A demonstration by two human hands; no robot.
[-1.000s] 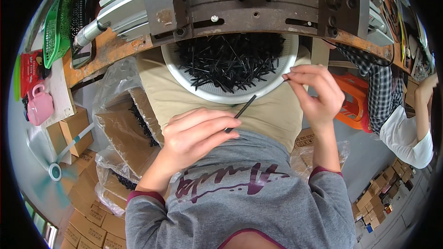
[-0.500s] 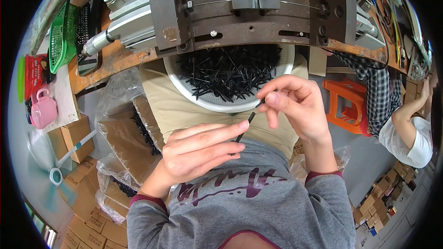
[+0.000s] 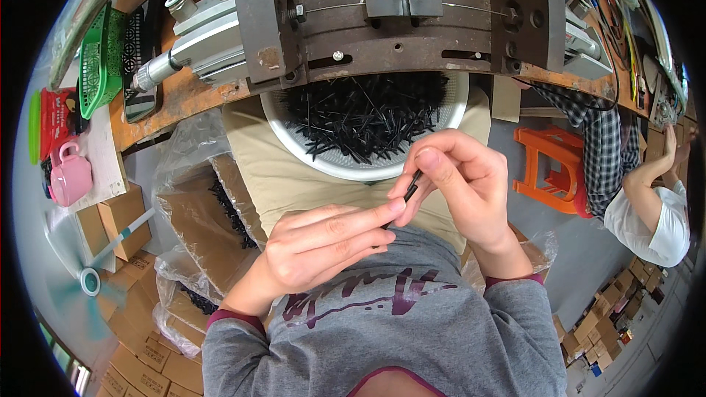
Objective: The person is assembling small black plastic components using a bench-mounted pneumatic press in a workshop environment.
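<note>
Above the person's lap, a thin black pin (image 3: 412, 190) is pinched between the thumb and forefinger of the right hand (image 3: 462, 184), its long axis tilted up and to the right, its lower end dipping behind the fingertips of the left hand (image 3: 323, 244). That left hand lies flat, fingers extended toward the right and loosely together, touching or all but touching the pin from below-left; whether it grips the pin cannot be told. The right hand is the nearer and holds it firmly. The pin is slim, dark and matte, too small to show detail. Just beyond the hands, a white bowl (image 3: 346, 165) heaped with similar black pins (image 3: 364, 114) rests on the lap, under a rusty metal press fixture (image 3: 397, 26). To the left sit plastic-lined cardboard boxes (image 3: 198, 213); to the right, an orange stool (image 3: 555, 173) and another person (image 3: 647, 198).
</note>
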